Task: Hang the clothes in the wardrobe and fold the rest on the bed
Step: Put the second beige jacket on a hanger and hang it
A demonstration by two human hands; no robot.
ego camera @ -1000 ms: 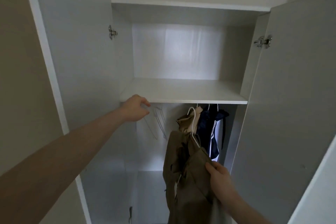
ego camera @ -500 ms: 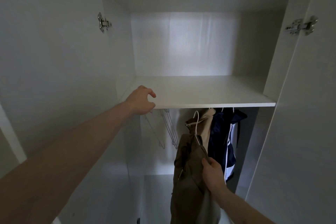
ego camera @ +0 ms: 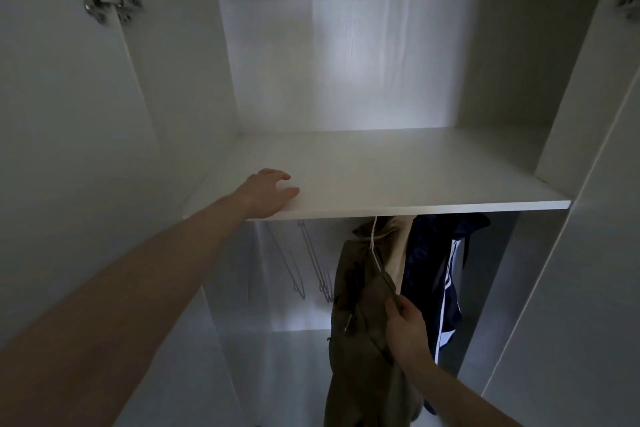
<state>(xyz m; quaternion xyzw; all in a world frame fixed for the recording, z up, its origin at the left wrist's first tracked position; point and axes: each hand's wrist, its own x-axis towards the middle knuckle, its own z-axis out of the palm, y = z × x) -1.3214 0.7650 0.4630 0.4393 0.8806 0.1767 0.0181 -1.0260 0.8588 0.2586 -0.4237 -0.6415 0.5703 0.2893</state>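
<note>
Head view: left hand (ego camera: 268, 192) lies flat and open on the shelf (ego camera: 398, 177), middle left. Right hand (ego camera: 407, 329), lower middle, grips the brown coat (ego camera: 356, 340) hanging on its hanger (ego camera: 374, 253) under the shelf.

The shelf (ego camera: 398, 177) in my wardrobe is a plain white board running wall to wall, with its front edge facing me. The only thing on it is my left hand (ego camera: 268, 192), resting palm down at the front left corner with the fingers spread flat over the top and the thumb side at the edge. The rest of the board is bare white. A pale patch of light falls on the back panel just above it. Clothes hang below the board, under its right half.
</note>
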